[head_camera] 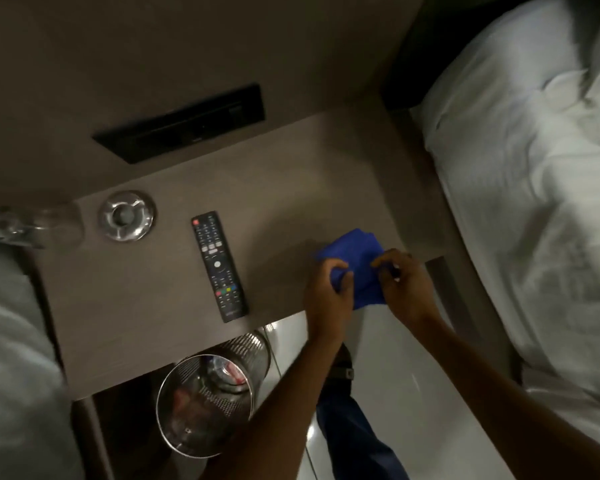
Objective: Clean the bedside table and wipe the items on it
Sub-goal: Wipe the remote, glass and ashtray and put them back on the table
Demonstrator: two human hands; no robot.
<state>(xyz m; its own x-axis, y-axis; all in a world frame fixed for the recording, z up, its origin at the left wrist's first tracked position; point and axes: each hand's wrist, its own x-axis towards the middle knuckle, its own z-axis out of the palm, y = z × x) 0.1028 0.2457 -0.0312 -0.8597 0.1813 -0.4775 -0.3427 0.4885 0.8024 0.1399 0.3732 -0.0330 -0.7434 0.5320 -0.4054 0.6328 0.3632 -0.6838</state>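
Note:
A blue cloth (355, 252) lies bunched at the front right of the brown bedside table (284, 188). My left hand (328, 292) grips its left side with curled fingers. My right hand (400, 282) pinches its right side. A black remote control (219, 266) lies lengthwise near the table's middle, left of my hands. Further left sits a round glass ashtray (126, 215), and an upturned clear glass (40, 226) lies at the table's left edge.
A perforated metal waste bin (210, 398) with rubbish inside stands on the floor under the table's front edge. White bedding (534, 174) fills the right side, more bedding (14, 358) the left. A black socket panel (184, 123) is set in the wall behind.

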